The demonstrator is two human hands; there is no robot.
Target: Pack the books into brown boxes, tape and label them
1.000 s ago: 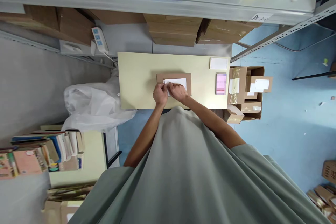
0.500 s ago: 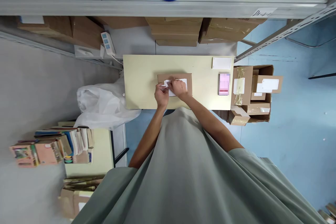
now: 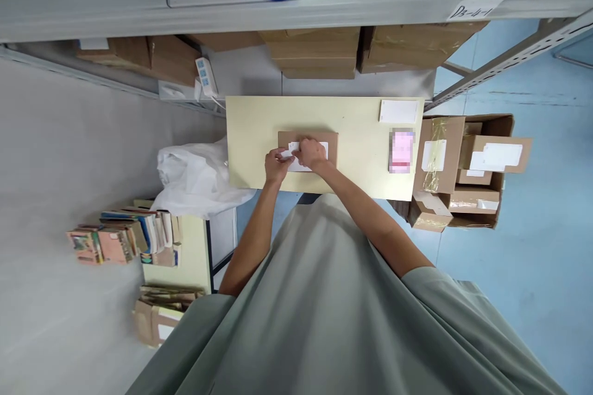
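Observation:
A flat brown cardboard box (image 3: 285, 136) lies on the pale yellow table in front of me, with a white label (image 3: 301, 166) on its top. My left hand (image 3: 277, 165) is at the box's left side, thumb and fingers closed on the label's left end. Curled over the middle of the label, my right hand (image 3: 311, 152) has its fingers bent down and pinched at the paper near the left fingertips. The fingers cover part of the label, and its small print cannot be read.
On the table (image 3: 259, 117) at right lie a white slip (image 3: 398, 111) and a pink blurred item (image 3: 401, 151). Boxes fill an open carton (image 3: 504, 197) to the right. A white plastic bag (image 3: 194, 179) and books (image 3: 139, 234) are at left. A metal shelf (image 3: 324, 15) spans above.
My left hand has shifted slightly left, toward the box's edge, still at the label. The right hand stays over the label. The whole view has shifted a little as my head moved.

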